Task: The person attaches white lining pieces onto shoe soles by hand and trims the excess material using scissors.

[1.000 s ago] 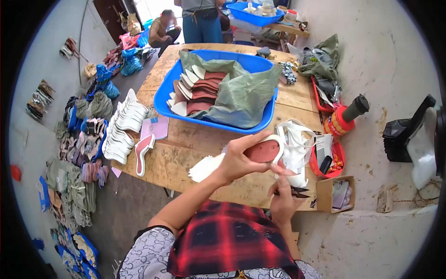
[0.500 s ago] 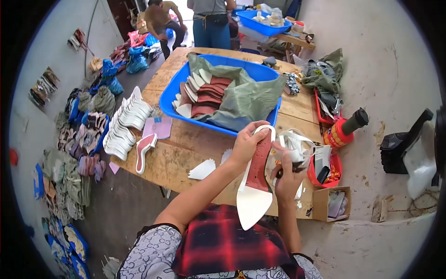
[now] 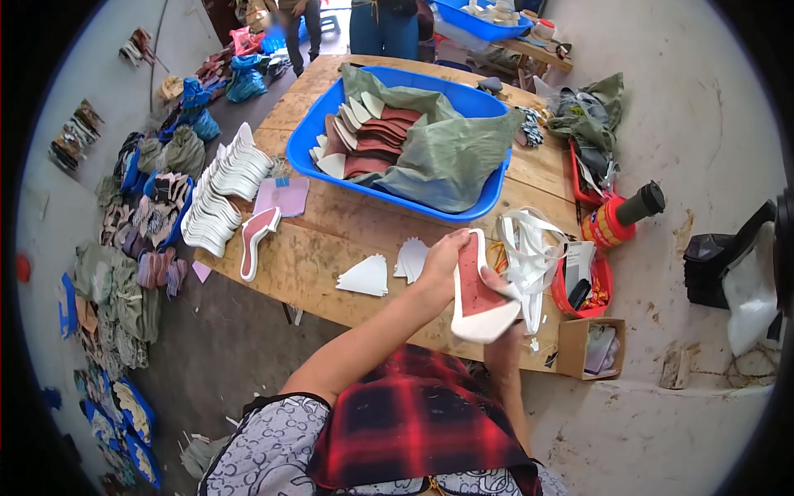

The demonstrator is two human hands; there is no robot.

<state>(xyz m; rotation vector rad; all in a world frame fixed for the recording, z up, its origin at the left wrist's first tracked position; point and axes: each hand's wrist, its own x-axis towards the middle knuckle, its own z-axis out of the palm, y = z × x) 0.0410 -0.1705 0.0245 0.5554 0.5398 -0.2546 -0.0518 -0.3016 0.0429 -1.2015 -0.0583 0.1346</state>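
Note:
A red and white insole [image 3: 477, 285] is held over the table's front edge, its broad white end toward me. My left hand [image 3: 444, 258] grips its upper left edge, thumb on the red face. My right hand [image 3: 503, 318] is at its right side, mostly behind it; what else its fingers hold is hidden. White strips [image 3: 528, 248] lie just beyond on the table. To the left are fan-shaped white pieces [image 3: 364, 275], a single red and white insole [image 3: 258, 240] and a long row of stacked white-edged insoles [image 3: 217, 198].
A blue tub [image 3: 397, 198] holds red and white insoles and green sacking. Red baskets [image 3: 608, 285], a red jar [image 3: 608, 223] and a cardboard box [image 3: 572, 351] line the right edge. Two people stand beyond the wooden table [image 3: 306, 285]; bundles lie on the floor at left.
The insole swung from end-on to lengthwise, then tilted, its white end moving up and right. My right hand has gone behind it. The view has shifted, and the far crouching person now stands.

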